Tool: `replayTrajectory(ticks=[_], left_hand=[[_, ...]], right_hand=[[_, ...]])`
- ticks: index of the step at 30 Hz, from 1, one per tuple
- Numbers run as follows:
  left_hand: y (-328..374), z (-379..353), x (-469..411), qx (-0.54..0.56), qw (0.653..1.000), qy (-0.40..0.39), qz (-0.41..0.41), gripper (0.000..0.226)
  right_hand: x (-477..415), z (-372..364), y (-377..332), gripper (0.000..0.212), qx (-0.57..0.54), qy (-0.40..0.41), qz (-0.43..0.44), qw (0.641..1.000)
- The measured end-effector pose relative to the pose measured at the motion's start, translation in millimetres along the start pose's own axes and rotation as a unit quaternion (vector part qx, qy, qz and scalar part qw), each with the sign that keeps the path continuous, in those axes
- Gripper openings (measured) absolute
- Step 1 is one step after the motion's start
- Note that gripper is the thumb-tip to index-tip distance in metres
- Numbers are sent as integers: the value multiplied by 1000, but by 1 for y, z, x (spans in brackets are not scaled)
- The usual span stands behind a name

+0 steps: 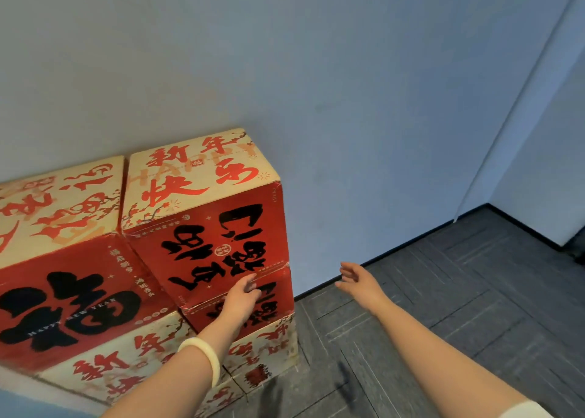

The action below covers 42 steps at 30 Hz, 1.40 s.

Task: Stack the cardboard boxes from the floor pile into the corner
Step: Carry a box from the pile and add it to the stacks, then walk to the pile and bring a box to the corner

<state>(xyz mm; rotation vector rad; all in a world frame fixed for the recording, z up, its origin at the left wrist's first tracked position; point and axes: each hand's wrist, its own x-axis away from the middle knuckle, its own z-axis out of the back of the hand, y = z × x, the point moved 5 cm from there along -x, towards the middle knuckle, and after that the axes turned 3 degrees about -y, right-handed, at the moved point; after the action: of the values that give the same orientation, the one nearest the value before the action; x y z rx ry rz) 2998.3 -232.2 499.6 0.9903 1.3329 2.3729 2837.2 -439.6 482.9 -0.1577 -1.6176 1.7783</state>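
On top box (202, 218), left hand (242, 295) touching — right hand (359, 283) apart.

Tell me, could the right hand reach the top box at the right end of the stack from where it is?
Probably yes. The right hand hangs open in clear air just right of the top box, with nothing between them; only the left hand touches the box's front lower edge.

soft even indoor light | faint shadows on floor (443, 291) | wide-angle edge bending
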Motion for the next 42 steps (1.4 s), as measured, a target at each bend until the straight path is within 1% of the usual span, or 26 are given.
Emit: replayTrajectory(ticks=[4,8,10,12,13,15,17,21,26,29,32,34,38,40,42], left_hand=[[51,-88,6,11,999,-35,-33,43],[99,-211,19,23,990,-122,-59,40],[121,-278,33,37,983,-171,-58,38],[140,-349,51,46,970,-233,-55,36],[149,-383,63,40,962,-263,-61,36],[168,-449,86,9,945,-318,-75,34],[188,-510,113,-21,926,-368,-84,35],[223,-625,164,-85,882,-450,-107,32],[244,-752,217,-136,817,-546,-123,34],[256,-827,240,-159,782,-586,-138,34],[270,-901,268,-195,745,-617,-162,32],[276,-948,294,-218,715,-640,-180,29],[272,-1025,360,-267,654,-678,-202,27],[260,-1054,396,-288,626,-698,-197,26],[247,-1079,435,-300,601,-716,-192,27]], right_hand=[[30,88,13,50,-18,38,1,999],[71,196,46,43,-26,101,-12,994],[99,252,69,43,-33,141,-26,989],[133,307,92,39,-57,188,-47,979],[151,333,104,36,-87,211,-62,972],[188,381,125,34,-143,254,-87,953],[226,423,146,32,-171,300,-100,933],[300,494,188,28,-230,405,-115,877],[373,561,244,30,-295,499,-132,804],[411,604,269,23,-338,552,-124,752],[451,640,292,17,-376,609,-111,690],[480,658,308,15,-386,654,-106,642],[543,674,343,11,-408,713,-114,558],[575,676,362,10,-415,732,-129,524],[608,678,384,11,-415,748,-143,498]])
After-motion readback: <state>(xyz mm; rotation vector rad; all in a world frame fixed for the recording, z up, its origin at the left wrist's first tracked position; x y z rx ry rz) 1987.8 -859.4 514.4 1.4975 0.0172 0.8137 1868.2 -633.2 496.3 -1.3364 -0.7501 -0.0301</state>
